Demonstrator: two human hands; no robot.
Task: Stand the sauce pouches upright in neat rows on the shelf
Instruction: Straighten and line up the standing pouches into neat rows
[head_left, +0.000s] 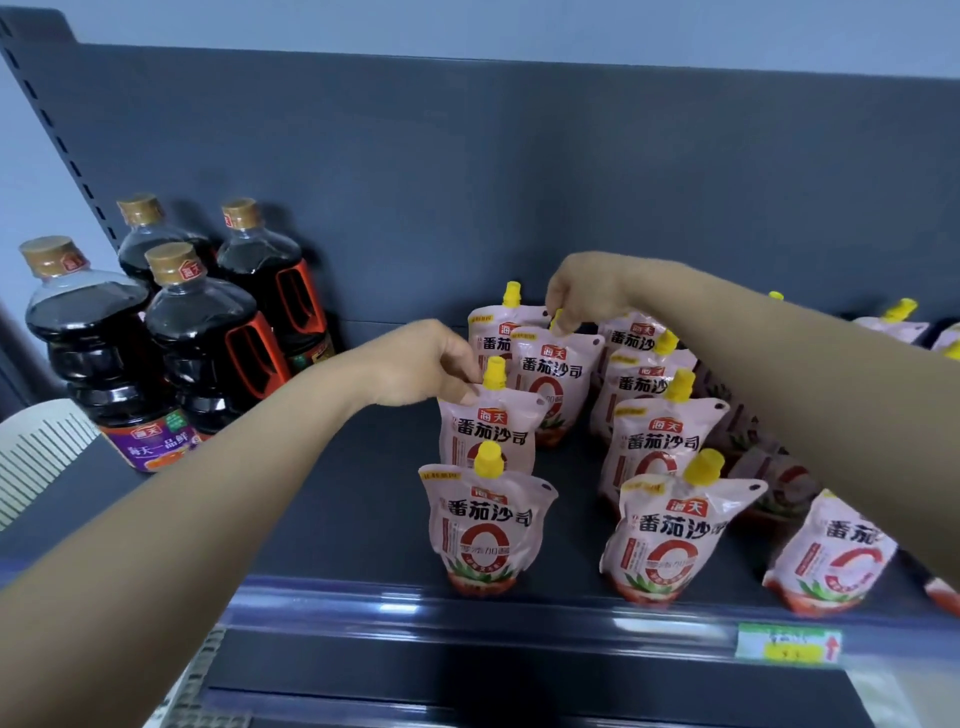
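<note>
Several pink sauce pouches with yellow caps stand upright in rows on the dark shelf (363, 519). In the left row, my left hand (431, 364) pinches the top corner of the second pouch (488, 431), behind the front pouch (485, 530). My right hand (582, 291) reaches over and grips the spout of the third pouch (553, 379), in front of a fourth pouch (491, 322). A second row (660, 535) stands to the right, partly under my right forearm. More pouches (831, 561) stand or lie further right.
Several large dark soy sauce bottles (208, 332) with orange handles stand at the shelf's left. A white slatted basket (36, 447) sits at the far left. A price tag (787, 644) hangs on the shelf's front rail. The grey back panel rises behind.
</note>
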